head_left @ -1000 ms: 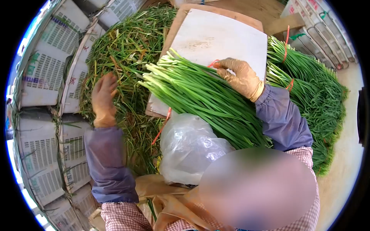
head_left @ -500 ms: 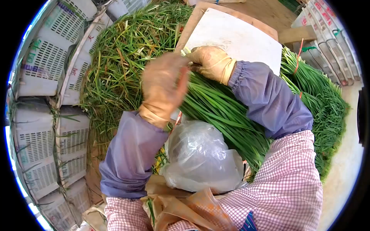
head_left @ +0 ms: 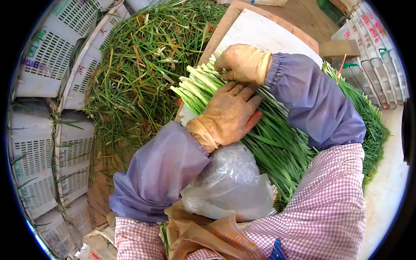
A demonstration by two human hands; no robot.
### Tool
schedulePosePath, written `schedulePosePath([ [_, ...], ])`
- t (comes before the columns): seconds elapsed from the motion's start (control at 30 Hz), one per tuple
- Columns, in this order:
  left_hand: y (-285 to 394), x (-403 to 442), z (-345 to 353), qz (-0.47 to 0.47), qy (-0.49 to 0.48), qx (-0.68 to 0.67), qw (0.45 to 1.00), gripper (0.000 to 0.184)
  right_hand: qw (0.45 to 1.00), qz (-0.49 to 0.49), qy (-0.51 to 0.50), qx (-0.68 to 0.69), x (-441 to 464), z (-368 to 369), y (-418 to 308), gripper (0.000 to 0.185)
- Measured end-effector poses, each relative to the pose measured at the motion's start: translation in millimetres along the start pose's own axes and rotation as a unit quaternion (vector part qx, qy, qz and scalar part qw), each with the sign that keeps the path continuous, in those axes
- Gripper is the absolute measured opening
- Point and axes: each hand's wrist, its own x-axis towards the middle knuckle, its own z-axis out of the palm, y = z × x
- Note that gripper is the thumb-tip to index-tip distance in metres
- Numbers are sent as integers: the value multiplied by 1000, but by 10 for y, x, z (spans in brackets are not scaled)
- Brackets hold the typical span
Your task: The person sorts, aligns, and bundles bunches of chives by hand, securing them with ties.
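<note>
A loose bunch of chives (head_left: 279, 151) lies slantwise before me, its pale stem ends (head_left: 193, 86) pointing up and left, its green leaves running down to the right. My left hand (head_left: 229, 110), gloved, rests across the stems with fingers stretched out and thumb apart. Just above it, my right hand (head_left: 242, 65), in a similar glove, curls its fingers down onto the upper side of the bunch; its fingertips are partly hidden. Beneath the stem end is a white board (head_left: 260, 32). A filled clear plastic bag (head_left: 229, 186) sits below my left hand.
A heap of loose leaves and trimmings (head_left: 138, 73) lies at the left. White slotted crates (head_left: 47, 65) line the far left; more stacked crates (head_left: 368, 56) stand at the upper right. Other chives (head_left: 372, 130), with a red tie (head_left: 341, 67), lie beyond my right sleeve.
My left hand, blurred and raised earlier, has moved right and down onto the chives. The pale stem ends now show to the left of my hands. My right hand has shifted slightly right.
</note>
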Motion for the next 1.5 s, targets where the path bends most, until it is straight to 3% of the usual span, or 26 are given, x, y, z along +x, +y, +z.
schedulePosePath([
  [0.2, -19, -28, -19, -10, -105, -30, 994, 29, 992, 42, -14, 118, -91, 79, 154, 32],
  [0.33, -22, -65, 4, 6, -84, -35, 996, 27, 999, -10, 31, -1, -51, 183, 106, 23],
  [0.4, -21, -75, 6, 0, -63, -41, 997, 26, 980, 7, 15, -198, -41, 203, -28, 13],
  [0.43, -23, -71, 5, -1, -62, -42, 997, 26, 972, -26, 47, -231, -62, 278, 12, 7],
  [0.57, 0, -19, -44, -10, -107, -46, 993, 24, 969, -8, 26, -245, -54, 249, -23, 8],
  [0.67, -6, -24, -11, -2, -90, -32, 995, 24, 979, 34, 50, -196, -7, 161, -11, 9],
  [0.73, -11, -28, 31, 9, -55, -29, 998, 23, 993, 92, 42, 62, 8, 46, -27, 12],
  [0.8, -9, -32, 56, -5, -68, -12, 998, 23, 991, 38, 64, 114, 88, 58, 84, 10],
  [0.83, -12, -33, 55, -6, -66, -12, 998, 23, 936, 119, 27, 330, 92, 36, 149, 11],
  [0.87, -11, -28, 45, -11, -81, -15, 997, 23, 828, 193, -13, 526, 94, -63, 122, 13],
  [0.93, -15, -33, 58, -16, -97, -18, 995, 23, 766, 107, -4, 634, 176, -123, 62, 15],
  [1.0, -15, -35, 77, 2, -51, -8, 999, 22, 808, -42, 72, 584, 372, -219, -115, 23],
  [1.03, -6, -23, 59, 3, -51, -9, 999, 22, 673, -90, 77, 730, 455, -349, -212, 13],
  [1.1, 23, 33, -69, -39, -176, -49, 982, 22, 634, -211, 221, 711, 557, -708, -658, 19],
  [1.17, -31, -46, 42, -17, -120, -45, 992, 21, 641, -205, 166, 721, 248, -1092, -783, 14],
  [1.23, -50, -61, 61, 5, -58, -33, 998, 21, 706, -226, 176, 648, 471, -932, -503, 14],
  [1.27, -25, -71, 37, -6, -64, -35, 997, 22, 745, -185, 208, 607, 617, -710, -404, 18],
  [1.33, 7, -92, -19, -20, -65, -27, 997, 24, 799, 11, 160, 580, 266, -586, -495, 14],
  [1.4, 50, -108, -39, -23, -51, -47, 997, 26, 814, 2, 192, 548, 184, -310, -273, 17],
  [1.5, 173, -121, -261, -38, -43, -92, 994, 25, 864, 100, 201, 451, 72, -42, -124, 23],
])
